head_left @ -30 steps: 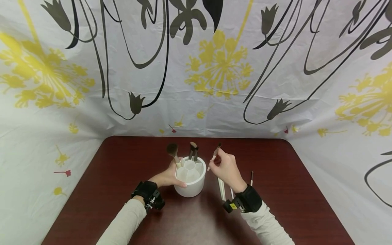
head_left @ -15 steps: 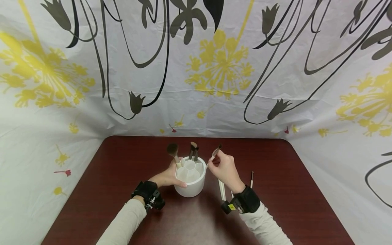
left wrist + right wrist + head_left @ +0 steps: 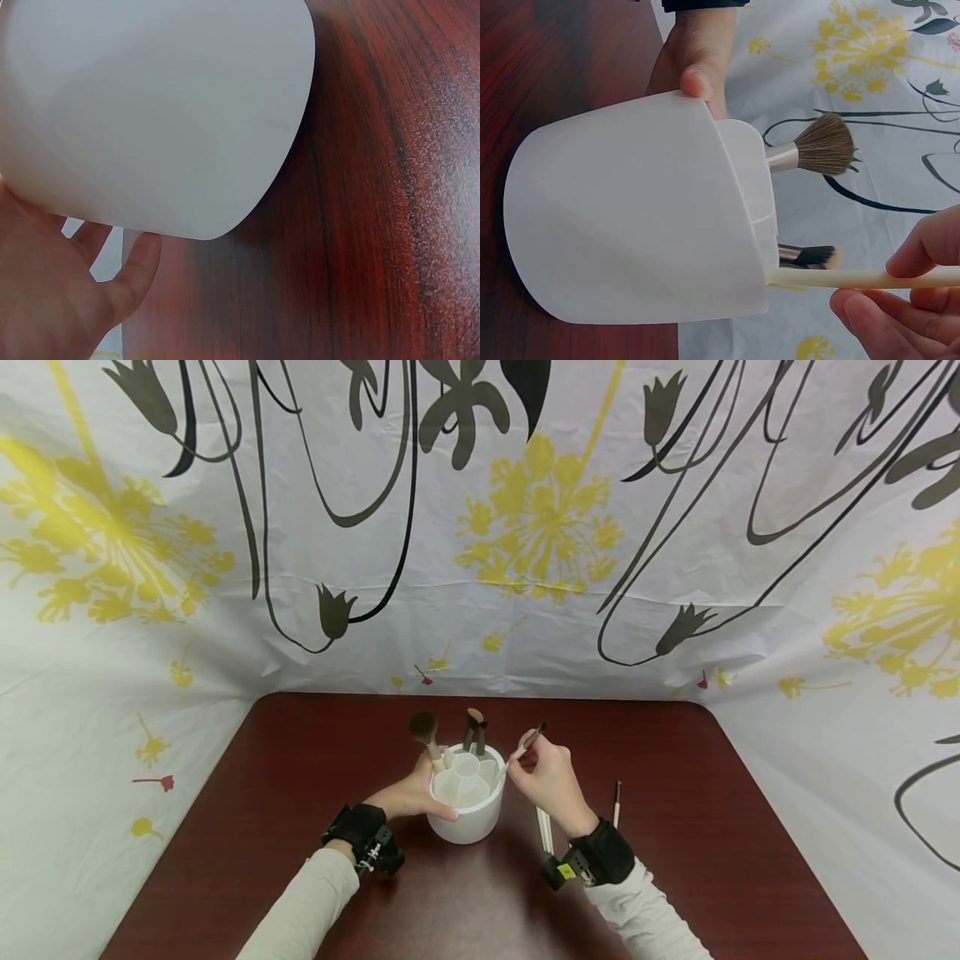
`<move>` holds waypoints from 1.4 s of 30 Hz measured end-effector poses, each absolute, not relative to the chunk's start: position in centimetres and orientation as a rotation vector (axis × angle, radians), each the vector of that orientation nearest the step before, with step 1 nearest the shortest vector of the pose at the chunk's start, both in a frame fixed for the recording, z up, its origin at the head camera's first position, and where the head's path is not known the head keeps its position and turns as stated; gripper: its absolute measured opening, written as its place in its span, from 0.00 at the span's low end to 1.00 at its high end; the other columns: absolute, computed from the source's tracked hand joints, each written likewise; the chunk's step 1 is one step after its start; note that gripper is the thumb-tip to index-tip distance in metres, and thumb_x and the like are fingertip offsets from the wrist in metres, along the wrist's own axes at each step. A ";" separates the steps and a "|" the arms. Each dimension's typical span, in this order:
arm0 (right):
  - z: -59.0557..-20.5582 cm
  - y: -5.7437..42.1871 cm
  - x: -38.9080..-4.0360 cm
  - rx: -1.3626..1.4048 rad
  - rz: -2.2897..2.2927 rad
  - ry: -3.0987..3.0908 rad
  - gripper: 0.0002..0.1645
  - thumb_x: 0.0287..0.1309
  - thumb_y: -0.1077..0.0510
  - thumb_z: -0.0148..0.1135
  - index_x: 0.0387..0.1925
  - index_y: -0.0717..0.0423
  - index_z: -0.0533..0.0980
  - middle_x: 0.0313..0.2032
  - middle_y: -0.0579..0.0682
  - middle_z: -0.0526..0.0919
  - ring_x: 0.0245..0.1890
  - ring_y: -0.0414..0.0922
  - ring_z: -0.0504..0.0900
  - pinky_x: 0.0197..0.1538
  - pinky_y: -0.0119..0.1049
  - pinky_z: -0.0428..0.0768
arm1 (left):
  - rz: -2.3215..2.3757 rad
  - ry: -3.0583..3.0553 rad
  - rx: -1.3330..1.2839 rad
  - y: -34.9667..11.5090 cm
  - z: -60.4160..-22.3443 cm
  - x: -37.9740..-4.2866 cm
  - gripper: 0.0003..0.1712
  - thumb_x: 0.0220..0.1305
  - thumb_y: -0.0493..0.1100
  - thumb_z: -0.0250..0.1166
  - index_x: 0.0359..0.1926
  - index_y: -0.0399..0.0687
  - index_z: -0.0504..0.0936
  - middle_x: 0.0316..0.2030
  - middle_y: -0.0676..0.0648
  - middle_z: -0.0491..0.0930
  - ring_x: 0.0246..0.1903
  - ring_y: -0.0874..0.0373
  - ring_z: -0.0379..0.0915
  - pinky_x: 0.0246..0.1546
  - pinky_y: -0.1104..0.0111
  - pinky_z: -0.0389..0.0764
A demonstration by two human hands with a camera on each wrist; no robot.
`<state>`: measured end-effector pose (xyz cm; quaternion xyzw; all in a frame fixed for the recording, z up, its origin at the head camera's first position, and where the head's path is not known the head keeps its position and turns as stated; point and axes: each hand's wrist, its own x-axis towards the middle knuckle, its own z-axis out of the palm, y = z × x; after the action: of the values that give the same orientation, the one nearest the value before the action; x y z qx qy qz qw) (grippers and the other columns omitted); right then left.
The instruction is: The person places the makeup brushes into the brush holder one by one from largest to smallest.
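A white round brush holder (image 3: 465,828) with several compartments is gripped at its left side by my left hand (image 3: 405,793), thumb at the front. The left wrist view shows its smooth wall (image 3: 165,112). A fluffy makeup brush (image 3: 423,727) and smaller dark-headed brushes (image 3: 474,727) stand in it. My right hand (image 3: 553,783) pinches a thin makeup brush by its pale handle (image 3: 832,279), bristles up and leaning right. The lower end of that handle meets the holder's right rim; in the right wrist view the tip is hidden behind the wall.
Pale-handled brushes (image 3: 544,831) lie on the dark red table (image 3: 315,752) below my right hand. Another brush (image 3: 617,802) lies farther right, partly hidden by the wrist camera. A patterned white cloth (image 3: 525,643) hangs behind and beside the table.
My right hand has moved slightly left and down, bringing the brush handle's lower end to the holder's right rim; the brush leans more. My left hand and the holder have stayed put.
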<state>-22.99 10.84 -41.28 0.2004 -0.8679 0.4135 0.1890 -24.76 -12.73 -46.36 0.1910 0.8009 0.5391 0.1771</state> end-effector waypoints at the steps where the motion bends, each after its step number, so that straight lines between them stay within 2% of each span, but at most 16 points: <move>1: -41.3 10.8 -23.0 0.559 1.160 -2.445 0.04 0.46 0.67 0.57 0.27 0.58 0.71 0.23 0.47 0.79 0.24 0.38 0.80 0.29 0.27 0.77 | 1.532 2.271 0.545 -12.7 -46.8 -25.0 0.66 0.35 0.47 0.77 0.64 0.36 0.39 0.62 0.33 0.44 0.62 0.39 0.46 0.61 0.46 0.48; 8: -41.8 10.8 -22.7 0.529 1.172 -2.500 0.07 0.46 0.68 0.58 0.27 0.56 0.70 0.24 0.47 0.80 0.25 0.38 0.80 0.31 0.27 0.77 | 1.513 2.309 0.536 -12.9 -49.5 -26.0 0.68 0.33 0.51 0.78 0.66 0.43 0.38 0.63 0.38 0.45 0.62 0.44 0.48 0.61 0.48 0.51; 15: -42.3 10.6 -22.8 0.538 1.219 -2.518 0.07 0.46 0.69 0.57 0.27 0.58 0.70 0.25 0.50 0.80 0.26 0.43 0.81 0.31 0.38 0.80 | 1.552 2.279 0.540 -12.8 -49.7 -25.9 0.67 0.34 0.50 0.77 0.65 0.40 0.39 0.63 0.37 0.45 0.62 0.44 0.48 0.61 0.48 0.50; 21: -42.7 10.4 -22.8 0.566 1.203 -2.548 0.07 0.46 0.68 0.58 0.27 0.57 0.71 0.25 0.51 0.79 0.26 0.44 0.81 0.30 0.38 0.80 | 1.558 2.282 0.539 -12.8 -49.7 -25.8 0.66 0.33 0.50 0.77 0.65 0.42 0.40 0.63 0.38 0.46 0.61 0.45 0.49 0.61 0.50 0.50; 24: -42.8 10.4 -22.8 0.575 1.192 -2.559 0.06 0.47 0.68 0.58 0.28 0.57 0.71 0.25 0.52 0.79 0.26 0.44 0.81 0.30 0.37 0.80 | 1.559 2.283 0.549 -12.8 -49.7 -25.9 0.66 0.34 0.49 0.77 0.65 0.42 0.40 0.63 0.38 0.46 0.61 0.44 0.49 0.60 0.49 0.51; 31: -42.8 10.4 -22.8 0.567 1.177 -2.591 0.07 0.47 0.67 0.59 0.30 0.57 0.71 0.26 0.52 0.79 0.26 0.41 0.81 0.30 0.27 0.77 | 1.545 2.281 0.543 -12.8 -49.6 -26.0 0.67 0.34 0.46 0.78 0.65 0.41 0.38 0.63 0.37 0.45 0.61 0.43 0.49 0.60 0.48 0.51; 37: -42.8 10.4 -23.0 0.558 1.171 -2.598 0.07 0.47 0.68 0.60 0.29 0.57 0.71 0.26 0.51 0.79 0.26 0.42 0.81 0.29 0.28 0.77 | 1.551 2.249 0.537 -12.7 -47.4 -25.1 0.66 0.35 0.44 0.77 0.64 0.35 0.39 0.62 0.33 0.45 0.61 0.40 0.48 0.60 0.47 0.49; 42: -42.8 10.4 -23.1 0.542 1.177 -2.593 0.07 0.46 0.68 0.61 0.28 0.57 0.72 0.26 0.51 0.80 0.26 0.43 0.81 0.29 0.28 0.77 | 1.552 2.258 0.537 -12.7 -46.0 -24.4 0.65 0.36 0.48 0.77 0.64 0.36 0.40 0.62 0.33 0.46 0.61 0.41 0.49 0.60 0.47 0.50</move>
<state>-23.08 10.39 -42.83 0.1855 -0.8880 0.4031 0.1211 -24.36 -12.67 -45.99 0.1893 0.7963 0.5475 0.1738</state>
